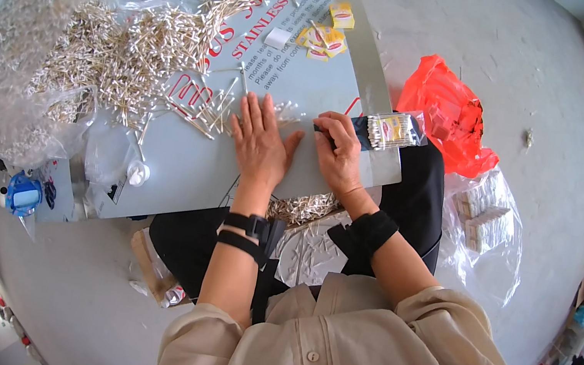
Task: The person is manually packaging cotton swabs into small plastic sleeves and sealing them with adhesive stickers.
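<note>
My left hand (261, 142) lies flat on the metal-topped table (176, 176), fingers stretched out and palm down. Loose cotton swabs (223, 109) are scattered by its fingertips, and a few more stick out between it and my other hand. My right hand (340, 153) rests at the table's right edge with its fingers curled closed; what they hold, if anything, is hidden. Just right of it, a clear pack of cotton swabs (391, 131) with a yellow label lies on dark material.
A large heap of cotton swabs (151, 52) spills from a clear plastic bag (32, 129) on the left. Yellow cards (325, 41) and a small white block (278, 39) lie farther back. Right of the table are a red plastic bag (441, 111) and a clear bag of packs (487, 217).
</note>
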A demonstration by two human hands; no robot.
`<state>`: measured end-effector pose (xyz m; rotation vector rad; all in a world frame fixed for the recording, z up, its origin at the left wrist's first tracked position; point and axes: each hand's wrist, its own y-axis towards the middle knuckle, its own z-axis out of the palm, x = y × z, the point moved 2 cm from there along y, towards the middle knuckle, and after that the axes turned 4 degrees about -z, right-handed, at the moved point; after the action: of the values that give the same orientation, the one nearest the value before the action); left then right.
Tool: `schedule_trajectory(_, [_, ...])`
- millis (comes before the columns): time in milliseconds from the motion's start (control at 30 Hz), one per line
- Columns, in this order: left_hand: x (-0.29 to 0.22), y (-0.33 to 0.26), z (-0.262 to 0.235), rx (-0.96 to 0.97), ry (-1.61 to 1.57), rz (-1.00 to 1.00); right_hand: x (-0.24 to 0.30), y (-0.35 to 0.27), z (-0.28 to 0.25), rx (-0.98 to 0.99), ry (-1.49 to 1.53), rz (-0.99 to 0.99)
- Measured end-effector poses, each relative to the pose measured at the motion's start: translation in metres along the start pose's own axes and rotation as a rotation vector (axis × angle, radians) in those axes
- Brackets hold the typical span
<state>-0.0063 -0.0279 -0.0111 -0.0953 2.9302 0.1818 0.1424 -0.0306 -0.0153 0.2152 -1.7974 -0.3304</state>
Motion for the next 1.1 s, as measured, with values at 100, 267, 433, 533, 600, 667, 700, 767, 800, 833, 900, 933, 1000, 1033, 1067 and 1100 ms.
schedule_trajectory(100, [-0.014, -0.028, 0.001, 0.103, 0.010, 0.061, -0.001, -0.005, -0.001, -0.015, 0.085, 0.098])
schedule_trajectory(267, [-0.008, -0.036, -0.005, -0.006, -0.099, 0.073, 0.001, -0.013, 0.008, -0.040, 0.250, 0.114])
schedule_trajectory(433, [0.035, -0.025, 0.003, -0.272, -0.873, -0.152, -0.005, -0.004, 0.010, -0.050, 0.320, 0.125])
schedule_trajectory(533, [0.034, -0.020, 0.008, -0.293, -1.171, -0.218, -0.009, 0.002, 0.016, -0.057, 0.392, 0.145])
schedule_trajectory(600, [0.024, -0.019, 0.015, -0.313, -1.237, -0.255, -0.008, 0.002, 0.021, -0.055, 0.440, 0.168])
schedule_trajectory(667, [0.011, -0.018, 0.020, -0.306, -1.279, -0.261, -0.005, -0.002, 0.026, 0.007, 0.360, 0.131])
schedule_trajectory(700, [0.007, -0.017, 0.019, -0.299, -1.318, -0.266, -0.005, -0.005, 0.029, 0.010, 0.408, 0.148])
schedule_trajectory(767, [0.006, -0.016, 0.017, -0.280, -1.364, -0.265, -0.006, -0.007, 0.031, -0.010, 0.449, 0.165])
schedule_trajectory(800, [0.005, -0.015, 0.015, -0.261, -1.408, -0.261, -0.008, -0.008, 0.031, -0.032, 0.491, 0.181])
schedule_trajectory(833, [0.008, -0.015, 0.014, -0.261, -1.409, -0.261, -0.010, -0.008, 0.029, -0.032, 0.491, 0.181])
schedule_trajectory(900, [0.017, -0.018, 0.012, -0.284, -1.402, -0.226, -0.016, -0.006, 0.022, -0.058, 0.609, 0.265])
schedule_trajectory(933, [0.018, -0.021, 0.013, -0.283, -1.402, -0.225, -0.020, -0.002, 0.020, -0.060, 0.609, 0.265])
schedule_trajectory(1000, [0.018, -0.027, 0.012, -0.321, -1.444, -0.277, -0.024, 0.008, 0.015, -0.052, 0.549, 0.249])
schedule_trajectory(1033, [0.015, -0.028, 0.014, -0.317, -1.443, -0.278, -0.026, 0.014, 0.018, -0.066, 0.559, 0.242])
schedule_trajectory(1067, [0.010, -0.027, 0.016, -0.347, -1.428, -0.293, -0.028, 0.018, 0.021, -0.068, 0.557, 0.242])
schedule_trajectory(1100, [0.005, -0.025, 0.017, -0.376, -1.414, -0.308, -0.029, 0.022, 0.024, -0.034, 0.512, 0.219])
